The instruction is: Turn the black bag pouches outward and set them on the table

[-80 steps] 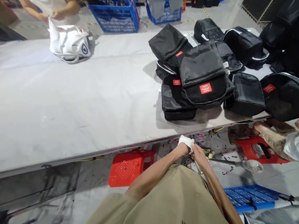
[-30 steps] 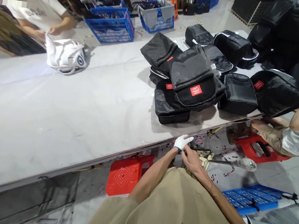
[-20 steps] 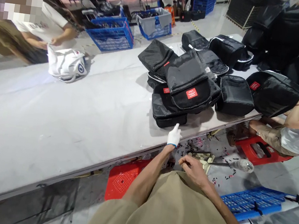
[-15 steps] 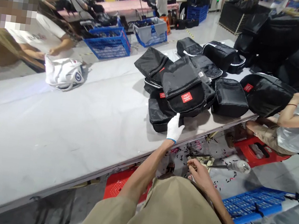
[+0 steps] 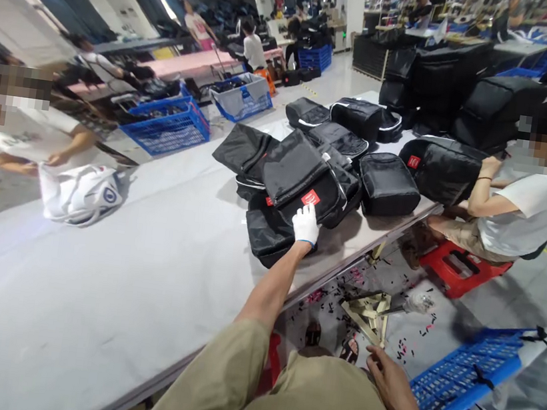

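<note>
My left hand [image 5: 306, 224], in a white knitted glove, reaches over the table edge. Its fingertips lie on the front of a black backpack [image 5: 291, 167], just below the red label [image 5: 310, 199]. The fingers look extended and not wrapped round the fabric. Under that backpack, a second black bag [image 5: 262, 234] pokes out towards me, partly covered. My bare right hand [image 5: 385, 371] hangs low at my side, away from the table, fingers loosely apart and holding nothing.
More black bags [image 5: 390, 183] are heaped on the white table [image 5: 140, 295]. At right, a seated person [image 5: 520, 204] handles one; at left, another person [image 5: 35, 133] handles a white bag [image 5: 81, 193]. A blue crate [image 5: 474, 366] and a wooden stand [image 5: 370, 315] are beside me on the floor.
My left hand has moved from the backpack's lower edge up onto its front beside the red label. My right hand has dropped lower. The camera view has tilted up and turned right.
</note>
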Available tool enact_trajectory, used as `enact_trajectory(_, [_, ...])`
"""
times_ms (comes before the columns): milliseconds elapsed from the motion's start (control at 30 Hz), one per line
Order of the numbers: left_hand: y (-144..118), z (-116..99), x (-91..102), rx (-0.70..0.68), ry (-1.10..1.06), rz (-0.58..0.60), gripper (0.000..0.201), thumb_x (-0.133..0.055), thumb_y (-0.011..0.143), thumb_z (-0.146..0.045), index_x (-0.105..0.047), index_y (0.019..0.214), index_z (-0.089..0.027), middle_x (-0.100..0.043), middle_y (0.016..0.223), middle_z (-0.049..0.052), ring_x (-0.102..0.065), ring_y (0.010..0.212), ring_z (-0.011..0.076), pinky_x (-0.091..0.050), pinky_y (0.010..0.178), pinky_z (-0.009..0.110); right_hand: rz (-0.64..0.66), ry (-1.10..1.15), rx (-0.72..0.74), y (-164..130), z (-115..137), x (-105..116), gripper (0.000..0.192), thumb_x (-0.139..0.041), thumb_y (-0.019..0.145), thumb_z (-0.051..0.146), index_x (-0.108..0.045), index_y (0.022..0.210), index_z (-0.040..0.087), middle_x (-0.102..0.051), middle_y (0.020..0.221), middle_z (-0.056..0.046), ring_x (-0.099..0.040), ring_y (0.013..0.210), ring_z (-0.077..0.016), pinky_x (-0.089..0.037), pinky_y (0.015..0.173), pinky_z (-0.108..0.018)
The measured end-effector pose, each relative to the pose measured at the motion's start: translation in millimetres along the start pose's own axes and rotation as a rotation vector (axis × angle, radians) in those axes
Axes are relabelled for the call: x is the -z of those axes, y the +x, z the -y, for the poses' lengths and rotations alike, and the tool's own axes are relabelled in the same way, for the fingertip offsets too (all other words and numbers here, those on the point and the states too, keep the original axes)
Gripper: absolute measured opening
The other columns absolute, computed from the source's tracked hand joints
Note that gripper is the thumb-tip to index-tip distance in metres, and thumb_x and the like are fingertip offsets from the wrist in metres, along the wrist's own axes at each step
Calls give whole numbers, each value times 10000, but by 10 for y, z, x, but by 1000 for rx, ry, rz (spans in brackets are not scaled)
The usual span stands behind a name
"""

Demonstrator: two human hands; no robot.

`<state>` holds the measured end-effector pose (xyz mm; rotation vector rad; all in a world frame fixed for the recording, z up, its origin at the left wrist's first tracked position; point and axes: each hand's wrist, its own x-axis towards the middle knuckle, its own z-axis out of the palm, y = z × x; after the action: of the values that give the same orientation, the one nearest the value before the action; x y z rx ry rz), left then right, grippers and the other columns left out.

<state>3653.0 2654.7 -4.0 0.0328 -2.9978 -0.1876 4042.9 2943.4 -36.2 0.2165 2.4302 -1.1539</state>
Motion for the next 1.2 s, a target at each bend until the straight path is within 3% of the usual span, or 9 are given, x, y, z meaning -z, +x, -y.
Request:
enact_trajectory(200, [140,138,279,-78,64,116,571,-512,1088,-200,-510,1646,-79,-689,1461,272,-727,1209,344,-555,1001,428,135,52,-114,-146,-109,-10,684,-341,980,647,-751,1341,236,-850,1237,-154,-814,1172,-348,-611,994,-447])
enact_trajectory(400, [-107,517,1075,-40,32,-15,459,-533,1127,-364,-666,1525,-178,-778,1386,202,-767,1221,359,-544,981,415,185,-18,-1,-56,-172,21,641,-353,976,560,-744,1356,223,-824,1335,-165,-783,1251,-352,-581,1077,-456])
enact_trajectory(500, [-580,843,1639,59,-59,-190,468,-541,1134,-427,-695,1525,-221,-813,1371,159,-777,1228,337,-538,995,382,278,-96,80,40,-129,60,580,-369,991,525,-752,1320,238,-834,1303,-153,-782,1231,-348,-576,1065,-445])
enact_trajectory(633, [-1501,1159,2329,313,-211,-407,426,-636,1085,-480,-786,1408,-245,-875,1196,114,-802,1165,335,-570,991,371,382,-154,186,262,52,34,505,-427,999,513,-764,1272,255,-851,1205,-121,-796,1153,-335,-583,1008,-429])
enact_trajectory(833, [-2837,1218,2940,513,-474,-653,324,-722,1006,-468,-871,1186,-246,-891,1167,37,-814,1158,299,-629,1074,368,416,-36,422,591,896,-90,605,-461,1050,621,-704,1447,234,-841,1214,-132,-796,1120,-315,-607,997,-437])
enact_trajectory(933, [-3253,1234,3029,662,-496,-678,348,-764,970,-474,-875,1213,-252,-891,1182,33,-813,1199,312,-643,1088,387,461,42,542,589,1513,-160,612,-514,1083,672,-664,1524,275,-820,1282,-109,-781,1137,-280,-611,1016,-405])
enact_trajectory(1000, [-3396,1334,2924,747,-535,-629,373,-774,961,-480,-869,1250,-264,-888,1203,32,-812,1217,325,-652,1093,419,464,95,642,545,1877,-283,617,-563,1094,667,-638,1573,287,-783,1398,-116,-763,1204,-274,-607,1081,-413])
enact_trajectory(1100, [-3411,1664,2504,833,-682,-518,365,-777,957,-455,-864,1245,-247,-874,1265,65,-803,1249,339,-617,1176,493,443,112,810,511,2216,-635,646,-636,1092,627,-589,1640,288,-681,1589,-126,-680,1413,-293,-535,1250,-482])
enact_trajectory(1200, [-3271,2138,2002,960,-886,-480,356,-782,921,-354,-845,1217,-165,-850,1320,134,-779,1306,346,-569,1244,542,456,48,898,570,2284,-1086,674,-658,1096,585,-531,1689,292,-621,1657,-133,-597,1529,-297,-488,1314,-522])
